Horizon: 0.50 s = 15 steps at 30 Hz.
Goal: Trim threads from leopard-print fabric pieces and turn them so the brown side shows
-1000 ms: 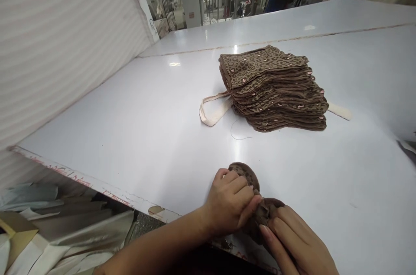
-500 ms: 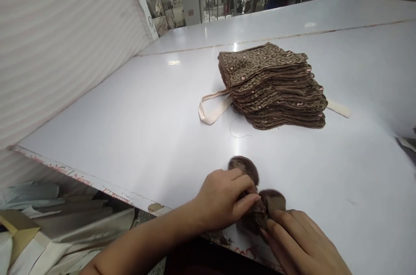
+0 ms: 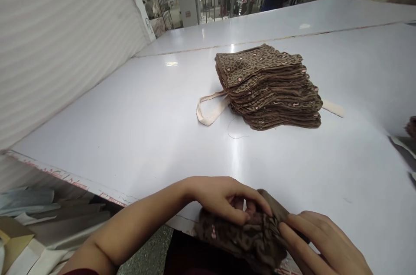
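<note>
Head view shows me both hands, left hand [image 3: 224,199] and right hand [image 3: 321,244], pinching bunched leopard-print fabric [image 3: 250,236] well short of the fabric stack [image 3: 268,86].

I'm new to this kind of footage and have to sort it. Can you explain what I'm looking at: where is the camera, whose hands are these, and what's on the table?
There is no machine here. A person works with bare hands, and the camera sits on their head, looking forward and down, so you see roughly what they see. The left hand pinches a crumpled leopard-print cloth at the near edge of the white table. The right hand lies on the same cloth with its fingers stretched out. Farther back on the table is a stack of matching pieces, with a cream strap showing on both sides of it.
</note>
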{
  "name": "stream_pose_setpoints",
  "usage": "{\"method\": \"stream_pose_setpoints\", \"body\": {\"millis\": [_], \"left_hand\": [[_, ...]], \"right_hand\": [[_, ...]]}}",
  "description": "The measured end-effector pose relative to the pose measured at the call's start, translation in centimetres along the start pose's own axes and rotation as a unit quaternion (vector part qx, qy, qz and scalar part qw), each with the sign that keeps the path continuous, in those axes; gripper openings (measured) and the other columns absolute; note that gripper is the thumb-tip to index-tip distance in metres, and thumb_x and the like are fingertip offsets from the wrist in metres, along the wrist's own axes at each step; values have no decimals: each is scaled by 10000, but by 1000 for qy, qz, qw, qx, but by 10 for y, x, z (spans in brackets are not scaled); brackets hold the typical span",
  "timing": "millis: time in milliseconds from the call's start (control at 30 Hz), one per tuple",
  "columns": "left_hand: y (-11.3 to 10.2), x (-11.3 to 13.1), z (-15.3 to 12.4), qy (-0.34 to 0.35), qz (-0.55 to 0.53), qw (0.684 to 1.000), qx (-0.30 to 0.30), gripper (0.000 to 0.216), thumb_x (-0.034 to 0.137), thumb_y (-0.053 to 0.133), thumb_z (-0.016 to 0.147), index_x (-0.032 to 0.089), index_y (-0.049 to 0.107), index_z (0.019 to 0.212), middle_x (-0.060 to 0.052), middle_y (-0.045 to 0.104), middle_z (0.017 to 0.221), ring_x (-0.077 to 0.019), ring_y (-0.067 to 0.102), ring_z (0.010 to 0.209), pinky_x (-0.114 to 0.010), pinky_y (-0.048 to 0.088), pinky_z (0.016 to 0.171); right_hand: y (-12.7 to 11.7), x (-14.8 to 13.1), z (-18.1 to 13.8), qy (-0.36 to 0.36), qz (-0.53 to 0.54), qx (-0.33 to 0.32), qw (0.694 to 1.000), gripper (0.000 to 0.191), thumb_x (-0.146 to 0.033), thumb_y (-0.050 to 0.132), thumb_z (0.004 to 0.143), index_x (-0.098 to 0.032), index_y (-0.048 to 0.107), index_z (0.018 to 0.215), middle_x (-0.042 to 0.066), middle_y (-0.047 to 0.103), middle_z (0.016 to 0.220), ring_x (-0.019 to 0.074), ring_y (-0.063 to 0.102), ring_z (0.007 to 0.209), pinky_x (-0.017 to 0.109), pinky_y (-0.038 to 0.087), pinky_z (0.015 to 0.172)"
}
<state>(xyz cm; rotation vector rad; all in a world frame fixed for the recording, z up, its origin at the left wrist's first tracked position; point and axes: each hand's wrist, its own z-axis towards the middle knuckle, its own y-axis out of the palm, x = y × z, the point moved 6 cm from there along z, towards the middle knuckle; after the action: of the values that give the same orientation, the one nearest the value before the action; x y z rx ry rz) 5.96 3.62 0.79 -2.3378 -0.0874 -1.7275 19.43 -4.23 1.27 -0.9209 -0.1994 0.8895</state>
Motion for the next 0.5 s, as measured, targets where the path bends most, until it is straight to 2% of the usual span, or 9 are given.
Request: {"method": "stream_pose_setpoints", "body": {"millis": [67,133,300,433,500], "left_hand": [[9,-11,4,-23,-127,991,-33,349,139,400,820,212,486,1151,24,470,773,-64,480,515,-205,444,511],[16,-16,7,-19,-181,983,-41,276,154,405,834,193,495,1092,31,452,716,-62,451,493,-198,414,487],[13,-2,4,54,-121,989,61,123,114,489,786,166,534,887,18,466,756,-78,427,669,-201,401,652],[15,14,-3,98,-37,992,77,24,191,523,806,177,504,801,19,472,719,-82,429,648,-188,401,625],[15,19,-6,126,33,986,102,102,210,511,823,183,474,731,19,470,680,-88,452,651,-185,407,628]], "right_hand": [[1,5,0,40,30,6,999,165,-180,481,852,-214,606,954,64,636,867,189,596,780,320,494,691],[1,7,2,60,53,10,997,159,-132,478,845,-192,587,944,65,598,849,168,564,755,310,475,663],[-1,4,8,30,49,1,998,216,-61,482,817,-166,569,986,79,564,870,169,521,769,326,440,647],[2,1,13,-7,70,-56,996,228,-68,486,812,-147,560,1013,86,583,881,165,517,757,307,440,634],[3,1,17,-13,70,-70,995,230,-56,480,814,-147,555,1011,80,585,875,153,503,739,296,434,620]]}}
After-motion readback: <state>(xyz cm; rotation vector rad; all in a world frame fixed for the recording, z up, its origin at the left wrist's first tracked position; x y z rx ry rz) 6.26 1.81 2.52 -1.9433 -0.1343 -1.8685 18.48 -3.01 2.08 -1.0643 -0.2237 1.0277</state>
